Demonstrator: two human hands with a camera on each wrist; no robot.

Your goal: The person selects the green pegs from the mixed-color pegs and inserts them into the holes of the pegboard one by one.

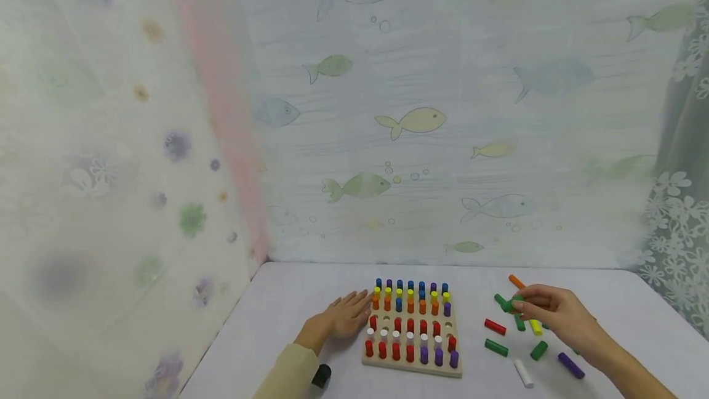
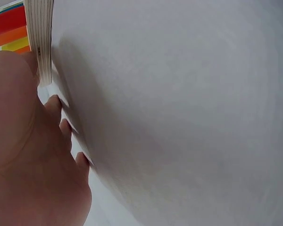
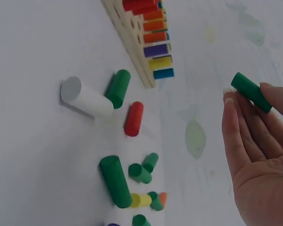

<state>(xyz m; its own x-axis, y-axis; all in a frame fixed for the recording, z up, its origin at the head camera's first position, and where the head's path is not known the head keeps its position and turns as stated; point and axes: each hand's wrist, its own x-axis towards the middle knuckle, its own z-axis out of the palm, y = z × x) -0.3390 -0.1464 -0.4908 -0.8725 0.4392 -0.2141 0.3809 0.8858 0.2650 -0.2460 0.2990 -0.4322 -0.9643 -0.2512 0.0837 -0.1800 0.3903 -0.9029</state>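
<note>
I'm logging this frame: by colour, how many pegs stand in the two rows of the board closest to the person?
White pegs: 6, all in the second row
Red pegs: 5, four in the nearest row and one at the right end of the second
Purple pegs: 3, all in the nearest row
Total: 14

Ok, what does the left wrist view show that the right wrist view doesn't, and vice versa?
Only the left wrist view shows the left hand. Only the right wrist view shows the right hand, pinching a green peg, and loose pegs. Both show part of the board, coloured pegs on it, and the white tablecloth.
</note>
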